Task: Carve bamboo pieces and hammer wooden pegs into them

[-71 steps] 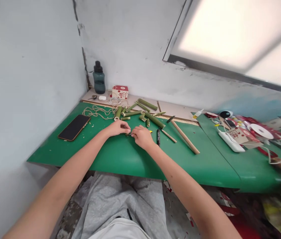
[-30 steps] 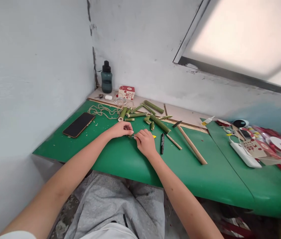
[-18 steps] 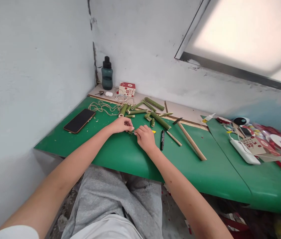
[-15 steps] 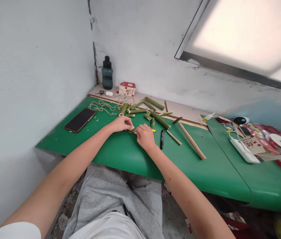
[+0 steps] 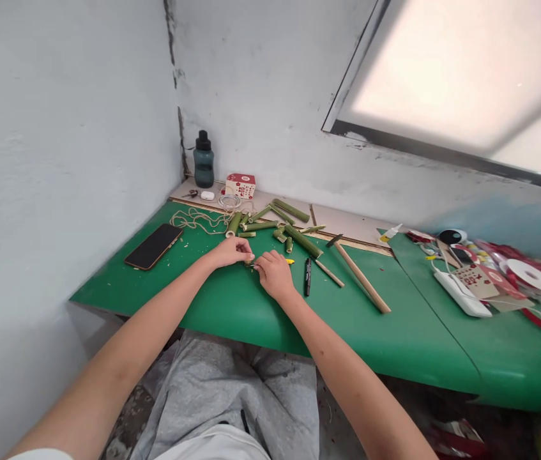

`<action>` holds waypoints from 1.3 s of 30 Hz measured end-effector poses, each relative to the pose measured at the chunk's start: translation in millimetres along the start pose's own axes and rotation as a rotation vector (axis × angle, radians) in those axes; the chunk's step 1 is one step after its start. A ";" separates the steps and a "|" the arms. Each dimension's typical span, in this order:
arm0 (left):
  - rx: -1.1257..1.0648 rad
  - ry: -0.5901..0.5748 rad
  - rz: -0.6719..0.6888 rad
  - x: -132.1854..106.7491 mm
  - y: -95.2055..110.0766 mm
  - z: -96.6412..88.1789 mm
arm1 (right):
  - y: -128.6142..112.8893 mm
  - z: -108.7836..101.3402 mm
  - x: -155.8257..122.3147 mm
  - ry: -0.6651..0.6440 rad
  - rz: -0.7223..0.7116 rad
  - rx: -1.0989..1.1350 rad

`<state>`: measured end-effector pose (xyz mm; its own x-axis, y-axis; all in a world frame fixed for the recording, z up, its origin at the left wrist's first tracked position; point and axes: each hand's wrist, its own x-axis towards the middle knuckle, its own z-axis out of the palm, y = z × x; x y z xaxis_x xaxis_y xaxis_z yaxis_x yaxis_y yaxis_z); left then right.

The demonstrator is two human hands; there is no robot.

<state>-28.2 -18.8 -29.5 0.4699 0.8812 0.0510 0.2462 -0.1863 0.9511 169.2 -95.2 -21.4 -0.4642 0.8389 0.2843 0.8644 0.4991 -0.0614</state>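
Observation:
Over the green tabletop [image 5: 232,306], my left hand [image 5: 229,251] pinches a small tan-green piece [image 5: 250,262], seemingly bamboo and mostly covered by the fingers. My right hand [image 5: 274,273] is closed just beside it, around a slim tool [image 5: 290,261]. A yellow end of that tool sticks out behind the hand, and a thin metal tip points toward the small piece; its exact kind is hidden. Cut green bamboo pieces [image 5: 303,241] lie just beyond both hands. To the right of my right hand are a black marker [image 5: 308,277] and a thin wooden stick [image 5: 330,273].
A hammer [image 5: 363,278] lies right of the marker. On the left are a phone [image 5: 154,246] and tangled twine [image 5: 196,218]. A water bottle [image 5: 204,161] and a red-and-white box [image 5: 240,186] stand along the wall. A white power strip [image 5: 462,294] and ribbon spool [image 5: 533,276] lie right.
The camera view has shifted slightly, so the scene sits lower and a little to the left. Both hands keep their grips close together, with only slight movement at the fingertips.

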 end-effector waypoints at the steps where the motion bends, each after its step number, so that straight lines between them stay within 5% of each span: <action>1: -0.002 -0.001 -0.001 0.0 -0.4 0.1 | -0.4 -0.3 -0.6 -0.003 0.006 0.006; 12: -0.014 0.003 -0.016 -4.4 3.0 1.7 | 23.2 -10.0 26.6 -0.133 -0.119 0.150; 22: 0.021 0.026 -0.032 -6.4 2.0 4.4 | 18.6 6.8 6.0 0.017 -0.115 0.156; 39: -0.006 0.028 0.009 -8.2 4.5 3.5 | 21.1 0.7 -0.1 0.182 0.035 0.243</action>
<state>-28.0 -28.4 -26.7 0.4480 0.8915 0.0676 0.2369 -0.1913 0.9525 187.3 -84.6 -23.4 -0.3737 0.8147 0.4435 0.7972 0.5265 -0.2955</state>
